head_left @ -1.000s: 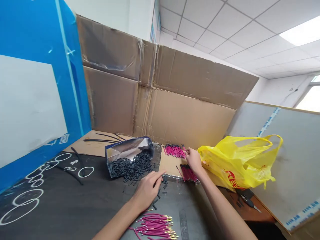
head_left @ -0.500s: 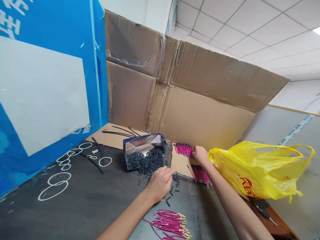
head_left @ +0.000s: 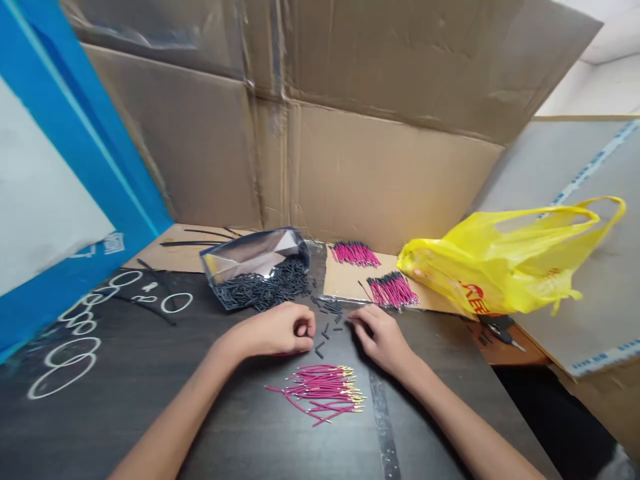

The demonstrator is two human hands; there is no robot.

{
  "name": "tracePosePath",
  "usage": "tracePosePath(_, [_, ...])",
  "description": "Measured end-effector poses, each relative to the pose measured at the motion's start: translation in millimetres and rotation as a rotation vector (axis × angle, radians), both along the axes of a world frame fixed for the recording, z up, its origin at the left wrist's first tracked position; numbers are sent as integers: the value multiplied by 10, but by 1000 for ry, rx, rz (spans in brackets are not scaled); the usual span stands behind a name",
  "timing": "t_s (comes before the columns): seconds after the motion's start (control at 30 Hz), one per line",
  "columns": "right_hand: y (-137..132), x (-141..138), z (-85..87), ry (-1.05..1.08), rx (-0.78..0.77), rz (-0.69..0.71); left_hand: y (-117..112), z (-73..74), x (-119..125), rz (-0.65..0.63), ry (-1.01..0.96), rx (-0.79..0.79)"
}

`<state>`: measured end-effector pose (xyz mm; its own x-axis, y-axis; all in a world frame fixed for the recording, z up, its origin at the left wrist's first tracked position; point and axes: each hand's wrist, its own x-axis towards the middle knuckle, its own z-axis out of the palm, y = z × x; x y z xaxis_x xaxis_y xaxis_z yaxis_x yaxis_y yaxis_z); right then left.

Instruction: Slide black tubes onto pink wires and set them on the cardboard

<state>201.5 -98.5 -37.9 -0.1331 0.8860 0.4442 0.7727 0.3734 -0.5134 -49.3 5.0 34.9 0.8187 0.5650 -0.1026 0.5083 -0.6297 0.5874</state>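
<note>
My left hand [head_left: 283, 330] is curled closed, thumb and index finger bent towards each other. A trace of magenta wire shows under its lower edge, most of it hidden by the palm. To the right, my right hand [head_left: 380, 337] has its thumb and index finger apart, with nothing visible between them. Short black tubes [head_left: 327, 307] lie scattered between the hands. Nearer me is a loose bundle of magenta wires [head_left: 323, 390] with gold tips. Behind my right hand, a wire pile [head_left: 393, 290] and a farther wire pile [head_left: 355, 253] have black ends.
An open bag [head_left: 240, 263] spills many black tubes behind my left hand. White rings [head_left: 70, 360] and black tubing [head_left: 160, 310] lie at left. A yellow plastic bag [head_left: 500, 260] stands at right, near a dark-handled tool [head_left: 503, 333]. Cardboard [head_left: 380, 173] walls the back.
My right hand has drawn back from the far wire pile towards the scattered black tubes. My left hand has moved away from the cardboard edge. The view has tilted down.
</note>
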Motion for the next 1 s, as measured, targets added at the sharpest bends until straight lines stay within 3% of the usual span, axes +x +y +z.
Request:
tracePosePath(0.27, [28, 19, 86, -5, -11, 56, -47, -108, 65, 17, 162, 31])
tracePosePath(0.4, [-76, -192, 162, -37, -37, 122, -86, 7, 133, 18, 178, -14])
tracePosePath(0.5, [-69, -362, 184, -69, -123, 82, -91, 108, 127, -45, 166, -109])
tracePosePath(0.6, [-14, -468, 193, -142, -217, 9, -104, 161, 115, -51, 152, -174])
tracePosePath(0.7, [20, -505, 225, -242, -264, 23, -140, 177, 138, -55, 131, -206])
tracePosePath(0.9, [18, -488, 275, -524, -194, 72, -159, 166, 185, -89, 127, -267])
tracePosePath(1.0, [31, -358, 251, -558, -178, 89, -121, 121, 199, -65, 111, -259])
